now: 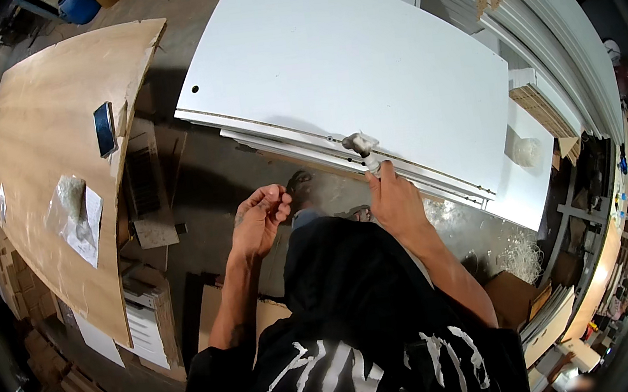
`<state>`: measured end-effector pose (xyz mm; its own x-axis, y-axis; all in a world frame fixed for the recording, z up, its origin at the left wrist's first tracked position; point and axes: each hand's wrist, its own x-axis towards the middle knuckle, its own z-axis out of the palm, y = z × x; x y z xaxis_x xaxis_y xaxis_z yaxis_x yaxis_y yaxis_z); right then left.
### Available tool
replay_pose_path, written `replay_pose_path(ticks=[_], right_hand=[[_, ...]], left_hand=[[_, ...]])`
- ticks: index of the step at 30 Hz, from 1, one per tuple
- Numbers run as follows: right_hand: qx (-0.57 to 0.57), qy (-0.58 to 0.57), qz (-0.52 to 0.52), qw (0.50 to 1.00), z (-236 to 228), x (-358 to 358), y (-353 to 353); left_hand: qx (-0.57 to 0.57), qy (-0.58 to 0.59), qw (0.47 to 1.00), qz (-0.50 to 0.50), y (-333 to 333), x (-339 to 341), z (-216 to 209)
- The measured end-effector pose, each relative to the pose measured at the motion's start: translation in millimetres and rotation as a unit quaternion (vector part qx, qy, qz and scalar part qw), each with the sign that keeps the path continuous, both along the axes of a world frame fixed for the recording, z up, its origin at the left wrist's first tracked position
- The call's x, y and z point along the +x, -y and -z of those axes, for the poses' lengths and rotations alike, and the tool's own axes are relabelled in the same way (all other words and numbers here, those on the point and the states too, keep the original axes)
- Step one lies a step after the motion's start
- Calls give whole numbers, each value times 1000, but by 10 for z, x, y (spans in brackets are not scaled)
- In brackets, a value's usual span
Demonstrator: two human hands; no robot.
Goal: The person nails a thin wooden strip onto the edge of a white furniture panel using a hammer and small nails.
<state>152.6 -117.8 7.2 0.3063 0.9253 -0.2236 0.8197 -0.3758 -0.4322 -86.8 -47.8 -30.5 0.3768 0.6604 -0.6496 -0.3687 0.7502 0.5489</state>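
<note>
My right hand (395, 200) is closed round the pale handle of a hammer (360, 143). The hammer's metal head is over the near edge of a white panel (344, 59), beside a small fitting (331, 138) set in that edge. Left of it and short of the panel, my left hand (260, 217) is raised with its fingers curled together. Whatever they pinch, if anything, is too small to make out. More white boards lie stacked under the top panel, and dark holes or fittings dot their near edges.
A wooden board (50, 150) on the left bears a dark blue flat object (104, 130) and a clear plastic bag (74, 206) on white paper. Stacked white panels (553, 33) stand at the far right. A clear bag (526, 150) sits on a lower white board. Cardboard lies around.
</note>
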Motion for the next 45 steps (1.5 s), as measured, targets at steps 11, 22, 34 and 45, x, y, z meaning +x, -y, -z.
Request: replay_pose_path(ticks=[11,22,34,45], right_hand=[[19,-72,14,997,-157,-24,-9],[117,-119,281,945,108,898,1523],[110,-93,503,852,408,1624,3641],[189,-162,495,832,386,1719,3643]], left_hand=[[167,-125,973,103,-75,170,-215],[310,-26,911,269,394,1843,-615],[742,-267,568,237,945,3233,222],[712,-286,571,292,914,3198,241]])
